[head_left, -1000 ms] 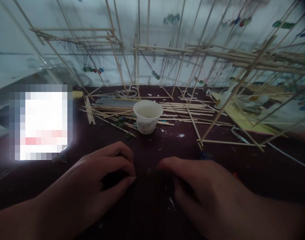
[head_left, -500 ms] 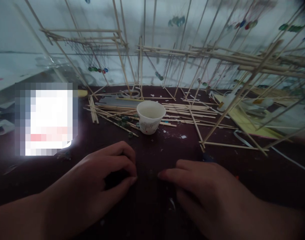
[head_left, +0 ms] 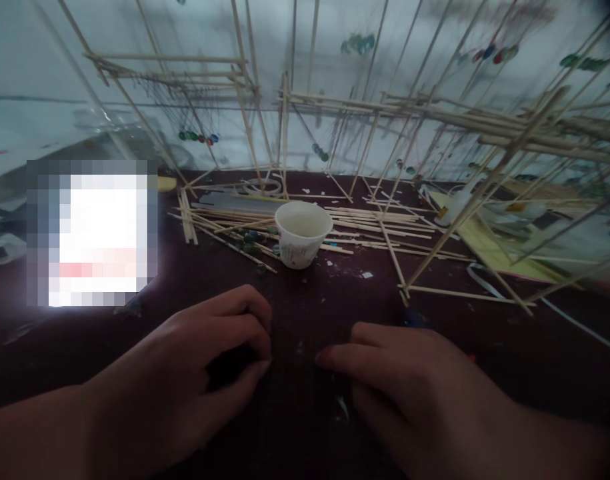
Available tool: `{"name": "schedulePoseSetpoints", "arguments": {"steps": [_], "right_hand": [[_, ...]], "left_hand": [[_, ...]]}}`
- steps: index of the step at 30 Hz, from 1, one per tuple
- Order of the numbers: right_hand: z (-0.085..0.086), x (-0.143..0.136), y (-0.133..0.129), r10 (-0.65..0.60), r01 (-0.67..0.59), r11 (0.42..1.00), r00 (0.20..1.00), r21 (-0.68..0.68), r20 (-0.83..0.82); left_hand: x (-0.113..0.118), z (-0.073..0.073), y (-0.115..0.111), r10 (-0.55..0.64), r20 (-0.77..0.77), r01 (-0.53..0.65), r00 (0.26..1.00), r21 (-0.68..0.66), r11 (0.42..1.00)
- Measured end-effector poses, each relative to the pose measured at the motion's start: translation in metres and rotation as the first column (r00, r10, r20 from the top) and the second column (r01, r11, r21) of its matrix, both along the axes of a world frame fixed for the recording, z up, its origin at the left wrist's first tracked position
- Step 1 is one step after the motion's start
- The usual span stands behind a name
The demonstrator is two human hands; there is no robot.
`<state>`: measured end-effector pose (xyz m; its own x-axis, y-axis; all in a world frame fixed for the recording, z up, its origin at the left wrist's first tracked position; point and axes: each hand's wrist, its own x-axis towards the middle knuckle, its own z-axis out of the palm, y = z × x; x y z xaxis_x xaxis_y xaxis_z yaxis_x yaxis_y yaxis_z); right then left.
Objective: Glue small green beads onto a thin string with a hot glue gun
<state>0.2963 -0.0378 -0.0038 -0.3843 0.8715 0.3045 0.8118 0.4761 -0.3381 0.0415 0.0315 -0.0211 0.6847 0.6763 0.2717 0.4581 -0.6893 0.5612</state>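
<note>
My left hand [head_left: 205, 360] rests low over the dark table, left of the middle. Its thumb and index fingertip meet in a closed pinch; whatever lies between them, if anything, cannot be made out. Across a small gap, my right hand [head_left: 415, 380] has its index finger stretched toward the left one, with the thumb lower and apart from that fingertip. No held object shows there, and its other fingers are partly hidden. A faint small spot [head_left: 299, 347] lies between the hands, too dim to name. Beyond them stands a white paper cup [head_left: 303, 243], upright.
Thin wooden sticks [head_left: 235, 223] lie behind the cup, with dark green beads [head_left: 252, 237] near them. Stick frames [head_left: 285, 133] hung with coloured beads [head_left: 199, 138] stand along the wall. A bright pixelated patch [head_left: 99, 233] covers the left. Yellow paper [head_left: 505, 247] lies at right.
The hands keep nearly the same pose and place. The view has shifted slightly, and the small dark spot between the hands looks fainter.
</note>
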Motion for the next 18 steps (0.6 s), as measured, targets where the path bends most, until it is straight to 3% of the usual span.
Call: {"name": "schedulePoseSetpoints", "arguments": {"steps": [11, 18], "right_hand": [[-0.0047, 0.0048, 0.0031, 0.071, -0.071, 0.997, 0.997, 0.024, 0.023], [-0.0081, 0.0045, 0.0015, 0.024, -0.024, 1.0, 1.0, 0.002, -0.007]], "left_hand": [[-0.0004, -0.0018, -0.0026, -0.001, 0.017, 0.0, 1.0, 0.062, 0.998], [-0.0015, -0.0037, -0.0007, -0.057, -0.02, 0.06, 0.998, 0.122, 0.991]]}}
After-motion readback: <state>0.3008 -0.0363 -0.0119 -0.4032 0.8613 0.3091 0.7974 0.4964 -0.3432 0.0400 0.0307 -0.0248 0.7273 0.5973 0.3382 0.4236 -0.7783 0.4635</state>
